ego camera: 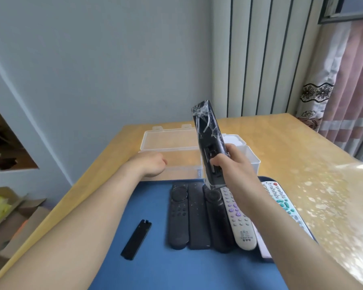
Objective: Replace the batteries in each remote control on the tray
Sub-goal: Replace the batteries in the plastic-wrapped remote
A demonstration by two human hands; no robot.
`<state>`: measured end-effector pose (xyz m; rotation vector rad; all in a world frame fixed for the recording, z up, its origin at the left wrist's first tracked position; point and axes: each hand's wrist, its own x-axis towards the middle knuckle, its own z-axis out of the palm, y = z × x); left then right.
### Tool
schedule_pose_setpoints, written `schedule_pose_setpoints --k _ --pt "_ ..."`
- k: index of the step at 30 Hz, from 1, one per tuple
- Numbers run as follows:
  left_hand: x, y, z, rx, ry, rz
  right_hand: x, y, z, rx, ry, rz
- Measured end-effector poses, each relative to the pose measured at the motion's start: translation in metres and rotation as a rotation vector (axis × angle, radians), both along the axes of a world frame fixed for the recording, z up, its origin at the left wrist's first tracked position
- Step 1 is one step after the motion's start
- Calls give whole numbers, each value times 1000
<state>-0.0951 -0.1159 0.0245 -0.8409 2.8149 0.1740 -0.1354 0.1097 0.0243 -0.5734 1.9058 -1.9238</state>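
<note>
right hand (235,162): I see it closed round the lower half of the wrapped remote (205,130), fingers curled at its right edge and thumb laid across its back.
wrapped remote: black, in crinkled clear film, held up off the tray and nearly upright, its top leaning a little to the left. Its back faces me and the battery bay is uncovered. I can't make out whether any cells sit in it.
left hand (153,164): reached to the far side, over the near wall of the clear box (170,143). The fingers dip out of my sight, so I cannot tell whether it is open or has hold of anything.
battery cover (136,239): a black strip lying flat on the left part of the tray, well apart from the row of remotes.
tray (197,273): blue, on the near side of the table (302,155).
black remotes (177,216): three side by side in the middle of the tray, long sides touching, running near to far.
grey remote (239,218): pale, with purple buttons, just right of the black ones, partly under the right forearm.
white remote (281,203): teal buttons and a red one at its far end, lying at an angle by the tray's right edge.
clear box: lid thrown open to the far side. It sits on the table just beyond the tray, left of centre.
white box (252,155): just right of the clear box, behind the right hand.
</note>
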Motion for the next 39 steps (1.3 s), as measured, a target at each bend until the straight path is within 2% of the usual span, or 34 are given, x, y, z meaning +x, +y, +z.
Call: schedule_pose_setpoints --k 4,9,15,17,20,22,26,33,39 --pt "-9 -1 3 93 -13 73 -18 -17 4 15 -85 56" --pt "-13 -12 5 41 6 144 -30 -24 -9 -28 -203 51" --pt "-19 -11 14 -8 -202 75 -36 -26 -26 -147 -330 49" --pt "-22 -5 18 19 -134 38 -37 -26 -28 -139 -309 48" --pt "-33 13 17 317 119 18 -38 -27 -30 -127 -280 40" --pt "-43 31 13 417 210 9 -38 -27 -30 -146 -301 27" --pt "-59 51 -1 359 208 -11 -37 -25 -29 -215 -360 15" --pt "-63 46 -1 293 145 -44 -35 -29 -28 -132 -278 0" --pt "-59 41 7 491 124 -76 -35 -29 -27 -115 -277 -9"
